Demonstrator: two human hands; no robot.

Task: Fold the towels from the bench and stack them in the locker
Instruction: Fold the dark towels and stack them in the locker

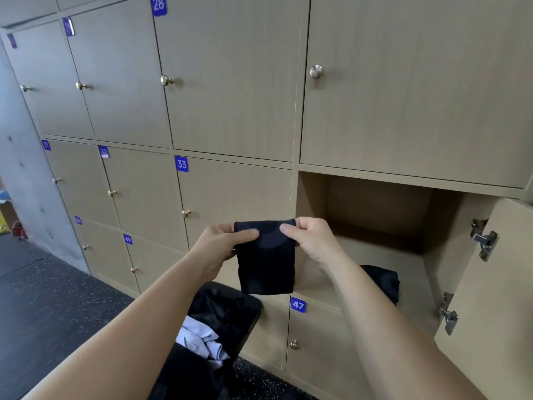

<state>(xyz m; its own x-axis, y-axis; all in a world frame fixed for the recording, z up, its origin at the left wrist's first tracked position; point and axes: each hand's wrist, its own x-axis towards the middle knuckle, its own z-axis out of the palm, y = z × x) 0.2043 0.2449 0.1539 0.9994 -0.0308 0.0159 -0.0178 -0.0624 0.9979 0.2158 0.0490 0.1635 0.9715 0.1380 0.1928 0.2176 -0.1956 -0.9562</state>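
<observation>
Left hand [222, 243] and right hand [311, 241] pinch dark towel [265, 264], long axis hanging vertical.

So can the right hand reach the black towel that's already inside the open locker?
Probably yes. The locker door is swung open, nothing blocks the opening, and the black towel lies near the front, close to the right hand. That hand is busy, though, pinching the folded towel.

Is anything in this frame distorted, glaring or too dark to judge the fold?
Head view: wide-angle bowing curves the locker doors; light is soft, without glare; the black towel pinched by the left hand and right hand is nearly featureless, its folds barely readable; the open locker is shaded inside.
</observation>
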